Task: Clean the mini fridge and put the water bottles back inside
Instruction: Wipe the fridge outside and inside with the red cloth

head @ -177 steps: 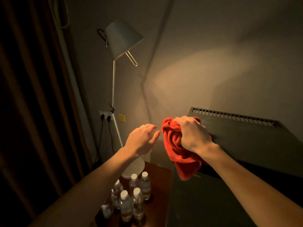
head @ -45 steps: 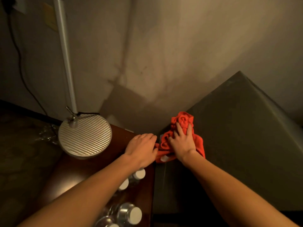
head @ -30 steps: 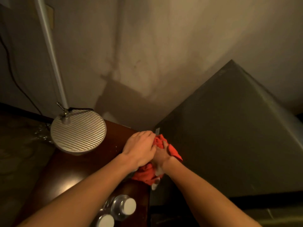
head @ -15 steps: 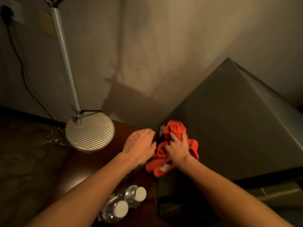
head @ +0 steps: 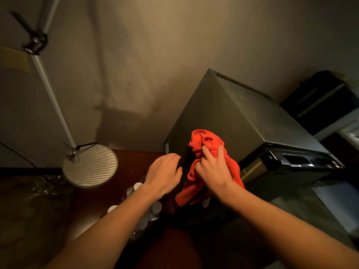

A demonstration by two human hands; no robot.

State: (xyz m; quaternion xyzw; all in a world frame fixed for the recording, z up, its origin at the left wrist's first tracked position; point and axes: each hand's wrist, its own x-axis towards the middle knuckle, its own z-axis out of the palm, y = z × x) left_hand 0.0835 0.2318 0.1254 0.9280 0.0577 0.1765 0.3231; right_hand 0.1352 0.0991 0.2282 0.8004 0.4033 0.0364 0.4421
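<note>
red cloth (head: pixel 208 164) bunched under right hand (head: pixel 212 169) on fridge (head: pixel 242 121); left hand (head: pixel 165 172) loose, empty — bottles (head: pixel 136 188) mostly hidden

Dim warm light, heavy shadows, wide-angle edge distortion

This looks like a bedroom or a hotel room, lit dim and warm. A small grey mini fridge (head: pixel 242 121) stands in the corner at 2 o'clock, against a plain painted wall (head: pixel 155 55). A floor lamp (head: pixel 52 94) leans up at 10 o'clock, and its round metal base (head: pixel 90 165) sits on a dark wooden side table (head: pixel 128 162). Small water bottles (head: pixel 136 188) with white caps stand on that table at 7 o'clock. A yellow note (head: pixel 14 59) is stuck on the wall.
</note>
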